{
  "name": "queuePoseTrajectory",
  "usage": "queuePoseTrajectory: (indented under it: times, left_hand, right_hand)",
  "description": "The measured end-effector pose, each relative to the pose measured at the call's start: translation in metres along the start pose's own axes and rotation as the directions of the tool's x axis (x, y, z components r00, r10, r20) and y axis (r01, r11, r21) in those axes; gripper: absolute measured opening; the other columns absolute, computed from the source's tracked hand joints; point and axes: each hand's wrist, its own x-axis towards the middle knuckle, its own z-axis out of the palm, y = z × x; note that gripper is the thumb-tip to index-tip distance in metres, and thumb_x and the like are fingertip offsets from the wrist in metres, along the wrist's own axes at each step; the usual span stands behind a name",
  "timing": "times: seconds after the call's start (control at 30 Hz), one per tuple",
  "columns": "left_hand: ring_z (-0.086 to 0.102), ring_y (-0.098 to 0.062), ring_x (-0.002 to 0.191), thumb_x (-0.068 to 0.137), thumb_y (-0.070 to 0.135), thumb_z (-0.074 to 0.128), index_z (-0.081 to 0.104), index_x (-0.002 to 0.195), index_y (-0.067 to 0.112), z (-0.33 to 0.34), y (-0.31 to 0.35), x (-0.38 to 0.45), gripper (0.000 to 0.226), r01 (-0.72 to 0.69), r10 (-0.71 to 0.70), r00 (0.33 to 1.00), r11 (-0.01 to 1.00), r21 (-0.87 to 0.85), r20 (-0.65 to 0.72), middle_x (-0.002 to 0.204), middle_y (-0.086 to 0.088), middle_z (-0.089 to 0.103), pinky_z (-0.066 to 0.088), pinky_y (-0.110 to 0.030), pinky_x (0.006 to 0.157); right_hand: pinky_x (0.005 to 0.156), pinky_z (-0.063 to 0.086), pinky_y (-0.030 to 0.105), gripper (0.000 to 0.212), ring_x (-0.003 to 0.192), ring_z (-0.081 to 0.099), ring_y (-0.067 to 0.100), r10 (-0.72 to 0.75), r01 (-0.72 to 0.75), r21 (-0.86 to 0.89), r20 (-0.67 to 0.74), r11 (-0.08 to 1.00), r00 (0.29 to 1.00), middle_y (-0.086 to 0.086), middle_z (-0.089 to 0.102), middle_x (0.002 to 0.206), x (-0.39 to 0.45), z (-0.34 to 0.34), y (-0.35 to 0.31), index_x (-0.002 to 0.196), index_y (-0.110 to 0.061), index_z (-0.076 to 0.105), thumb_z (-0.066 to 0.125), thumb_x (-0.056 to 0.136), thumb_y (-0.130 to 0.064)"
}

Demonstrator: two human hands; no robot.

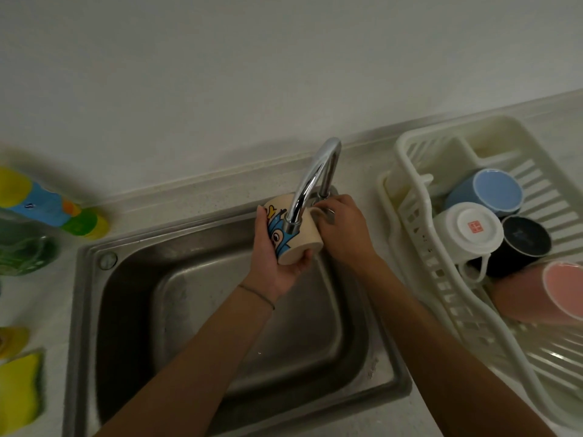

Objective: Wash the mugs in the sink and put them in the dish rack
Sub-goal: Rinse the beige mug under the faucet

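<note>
- Cream mug [295, 238] with a blue and yellow cartoon print, lying on its side under the faucet [310, 181] spout, above the steel sink [195, 298]; base turned toward the camera, mouth toward the wall, handle on the right side.
- Left hand [273, 253] cupped under and around the mug's printed side, fingers curled over its far edge, thumb along the near rim of the base; thin band on the wrist.
- Right hand [342, 228] at the mug's handle, beside the faucet base, fingers curled; whether pinching the handle or the tap lever cannot be told.
- White dish rack [419, 234] right of the sink, holding four upturned mugs: light blue mug [495, 190], white mug [470, 230], black mug [523, 241], pink mug [555, 291].
- Dish soap bottle [47, 206] and yellow sponge [19, 386] on the counter, left of the sink.
</note>
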Motion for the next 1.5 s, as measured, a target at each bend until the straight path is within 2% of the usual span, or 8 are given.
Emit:
queuePoseTrajectory:
  times: [0.27, 0.47, 0.63, 0.77, 0.93, 1.17, 1.33, 1.5]
  left_hand:
    - [0.069, -0.022, 0.089, 0.089, 0.075, 0.049, 0.056, 0.145, 0.016, 0.004, 0.003, 0.009, 0.082, 0.044, -0.044, 0.998, 0.999, -0.009, 0.033, 0.113, -0.010, 0.069, 0.060, -0.032, 0.054]
    - [0.071, -0.025, 0.091, 0.091, 0.075, 0.047, 0.060, 0.141, 0.017, -0.006, -0.004, -0.001, 0.078, 0.048, -0.049, 0.999, 0.997, 0.066, 0.010, 0.114, -0.011, 0.072, 0.061, -0.035, 0.060]
    - [0.072, -0.030, 0.094, 0.090, 0.074, 0.046, 0.063, 0.136, 0.019, -0.020, -0.014, -0.028, 0.074, 0.099, -0.094, 0.994, 0.990, 0.098, -0.061, 0.115, -0.014, 0.074, 0.062, -0.041, 0.068]
    - [0.069, -0.031, 0.095, 0.091, 0.074, 0.047, 0.062, 0.137, 0.019, -0.030, -0.022, -0.053, 0.073, 0.127, -0.124, 0.988, 0.992, 0.026, -0.091, 0.117, -0.015, 0.072, 0.061, -0.041, 0.070]
    - [0.072, -0.031, 0.090, 0.091, 0.073, 0.050, 0.062, 0.137, 0.020, -0.041, -0.032, -0.076, 0.072, 0.141, -0.142, 0.984, 0.990, -0.016, -0.105, 0.116, -0.015, 0.072, 0.062, -0.039, 0.065]
    - [0.066, -0.028, 0.091, 0.095, 0.073, 0.039, 0.069, 0.115, 0.022, -0.035, -0.047, -0.101, 0.062, 0.113, -0.080, 0.984, 0.971, 0.212, -0.157, 0.096, -0.010, 0.075, 0.049, -0.036, 0.077]
    - [0.066, -0.034, 0.099, 0.095, 0.075, 0.034, 0.068, 0.118, 0.021, -0.029, -0.052, -0.110, 0.068, 0.114, -0.051, 0.981, 0.934, 0.339, -0.189, 0.106, -0.014, 0.073, 0.049, -0.038, 0.075]
    - [0.063, -0.027, 0.088, 0.104, 0.052, 0.044, 0.066, 0.101, 0.022, -0.001, -0.055, -0.126, 0.037, -0.009, 0.153, 0.970, 0.798, 0.603, -0.188, 0.098, -0.009, 0.067, 0.056, -0.046, 0.079]
  right_hand:
    - [0.085, 0.035, 0.020, 0.029, 0.101, 0.051, 0.007, 0.032, -0.033, 0.016, 0.045, 0.999, 0.998, 0.002, 0.059, 0.123, 0.006, -0.008, -0.001, 0.122, -0.019, 0.070, 0.059, 0.096, -0.025]
    - [0.090, 0.052, 0.029, 0.031, 0.108, 0.060, 0.012, -0.031, 0.031, -0.033, 0.003, 0.999, 1.000, -0.004, 0.064, 0.126, -0.030, -0.009, -0.004, 0.130, -0.025, 0.057, 0.055, 0.099, -0.023]
    - [0.071, 0.034, 0.012, 0.024, 0.094, 0.050, 0.004, -0.047, 0.048, -0.156, 0.014, 0.987, 0.999, -0.005, 0.053, 0.126, -0.081, -0.011, -0.001, 0.125, -0.026, 0.054, 0.051, 0.102, -0.031]
    - [0.072, 0.033, 0.013, 0.021, 0.090, 0.046, 0.003, -0.089, 0.127, -0.240, 0.163, 0.962, 0.983, -0.006, 0.052, 0.118, -0.113, -0.015, 0.008, 0.118, -0.028, 0.060, 0.046, 0.104, -0.035]
    - [0.084, 0.045, 0.022, 0.030, 0.097, 0.050, 0.006, -0.178, 0.274, -0.245, 0.351, 0.930, 0.919, -0.009, 0.051, 0.112, -0.131, -0.023, 0.004, 0.119, -0.029, 0.056, 0.062, 0.092, -0.040]
    - [0.077, 0.051, 0.023, 0.024, 0.083, 0.059, 0.007, -0.120, 0.159, -0.119, 0.285, 0.980, 0.951, -0.007, 0.057, 0.097, -0.146, -0.039, -0.010, 0.107, -0.023, 0.064, 0.067, 0.091, -0.041]
    - [0.062, 0.046, 0.017, 0.017, 0.068, 0.059, 0.003, -0.092, 0.118, -0.092, 0.250, 0.989, 0.964, -0.011, 0.062, 0.075, -0.159, -0.062, -0.020, 0.101, -0.028, 0.067, 0.064, 0.089, -0.040]
    - [0.065, 0.050, 0.026, 0.016, 0.074, 0.065, 0.010, 0.038, -0.013, -0.109, 0.224, 0.994, 0.974, -0.007, 0.070, 0.078, -0.181, -0.103, -0.028, 0.091, -0.027, 0.072, 0.063, 0.088, -0.039]
